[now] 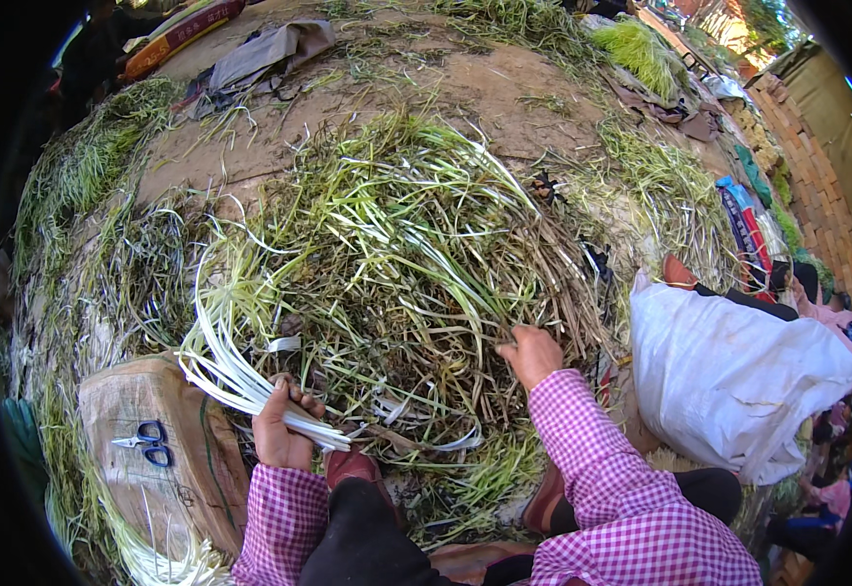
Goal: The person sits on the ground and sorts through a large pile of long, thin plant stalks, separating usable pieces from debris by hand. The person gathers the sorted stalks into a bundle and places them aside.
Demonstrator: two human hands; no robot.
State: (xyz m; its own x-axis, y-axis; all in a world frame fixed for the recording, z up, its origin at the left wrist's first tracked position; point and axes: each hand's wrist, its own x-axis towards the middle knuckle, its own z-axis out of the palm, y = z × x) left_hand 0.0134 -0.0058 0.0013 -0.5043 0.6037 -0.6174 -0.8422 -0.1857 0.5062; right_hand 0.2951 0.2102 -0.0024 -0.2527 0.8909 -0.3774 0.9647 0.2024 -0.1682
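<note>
My left hand (285, 421) is closed around a bundle of long white stalks (232, 370) with pale yellow-green leafy tops, which fans out up and to the left. My right hand (532, 355) reaches to the right side of a large heap of green and brown stalks (411, 256); its fingertips touch a few thin stalks there, but whether they grip them is unclear. Scissors with dark blue handles (153, 442) lie on a tan woven sack (114, 395) left of my left hand. More white stalks (177, 560) rest at the sack's lower end.
A full white woven sack (733, 373) stands at the right, with people seated behind it. Loose greens (96, 161) lie at the upper left. A grey cloth (272, 55) and an orange-red printed bag (180, 36) are at the top. A brick wall (814, 176) runs along the right.
</note>
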